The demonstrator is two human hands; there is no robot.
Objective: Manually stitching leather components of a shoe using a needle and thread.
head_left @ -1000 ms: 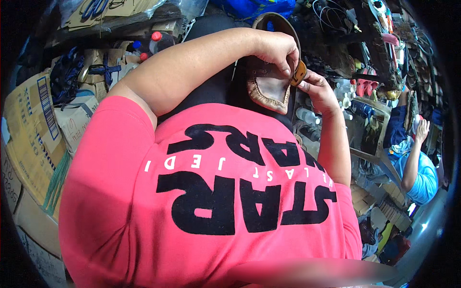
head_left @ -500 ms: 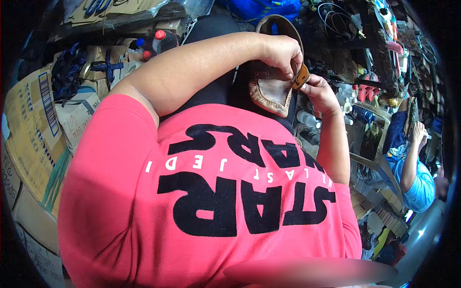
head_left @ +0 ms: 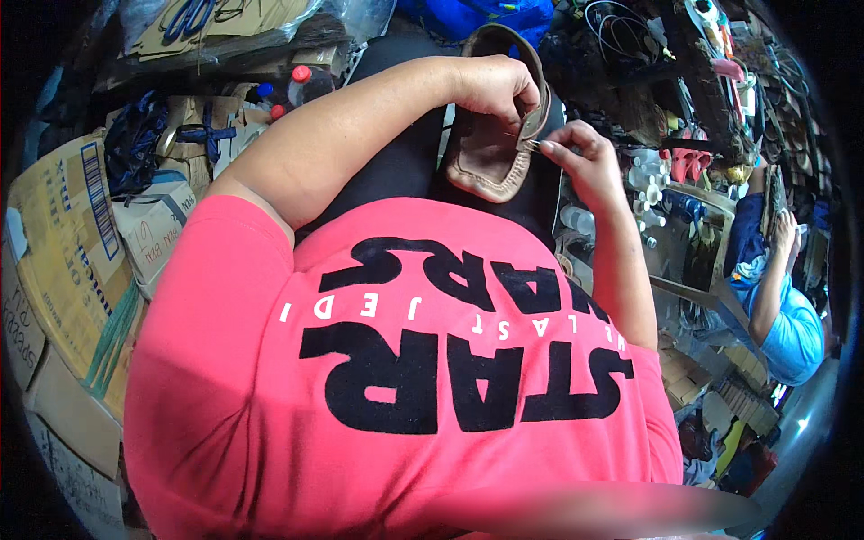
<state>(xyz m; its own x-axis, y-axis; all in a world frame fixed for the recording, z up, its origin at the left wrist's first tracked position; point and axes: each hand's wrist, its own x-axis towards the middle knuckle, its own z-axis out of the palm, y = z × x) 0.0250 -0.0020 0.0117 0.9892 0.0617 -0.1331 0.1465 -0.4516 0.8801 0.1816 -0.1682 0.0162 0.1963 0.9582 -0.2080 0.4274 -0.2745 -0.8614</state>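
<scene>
A brown leather shoe [head_left: 480,155] with a gathered, stitched toe seam lies across my dark-clad lap, its toe end toward me. Over its opening bends my left hand [head_left: 502,88], fingers pinched on the shoe's edge near the seam; the fingertips are partly hidden. Just right of the shoe, my right hand [head_left: 583,153] has thumb and forefinger pressed together on a thin, light, needle-like piece [head_left: 535,143] that meets the seam. It is too small to tell its kind for certain.
Cardboard boxes [head_left: 67,261] and bottles with red caps [head_left: 300,74] stand at the left. Clear plastic bottles [head_left: 578,219] crowd the right side. A blue bag [head_left: 486,13] lies beyond the shoe. Another person in a blue shirt [head_left: 787,333] sits at far right.
The tan tab with a hole that my right fingers held is no longer seen in them. My right hand has drawn slightly left and now pinches a thin piece. Shoe and left hand shifted left.
</scene>
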